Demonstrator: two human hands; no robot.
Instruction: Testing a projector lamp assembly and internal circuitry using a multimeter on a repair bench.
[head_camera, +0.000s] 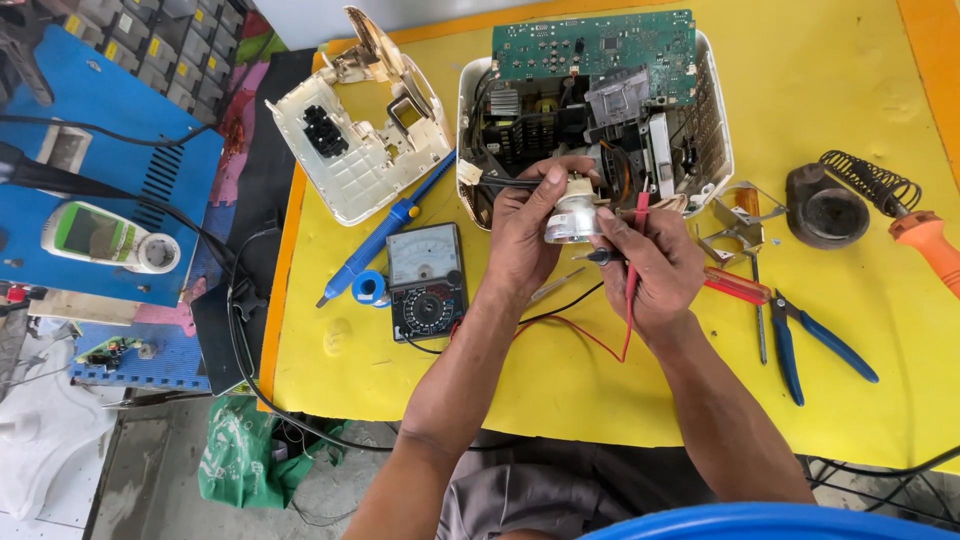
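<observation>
Inside opened casing (715, 120), circuit board (595, 45)

- Yellow table (820, 80) under my hands.
- Green circuit board (595, 45) atop the white casing (715, 120).
- Silver lamp (570, 218) in my fingers.
- Blue-handled pliers (815, 340); red probe wire (630, 290); black meter (427, 282).

Yellow table (600, 390) carries multimeter (427, 281), blue pliers (812, 343), opened device (600, 110), white cover (360, 140).

Electronics repair bench — I'm looking down at it.
I see a multimeter (427, 281), soldering iron (925, 240), pliers (810, 340) and an opened device (595, 110).
</observation>
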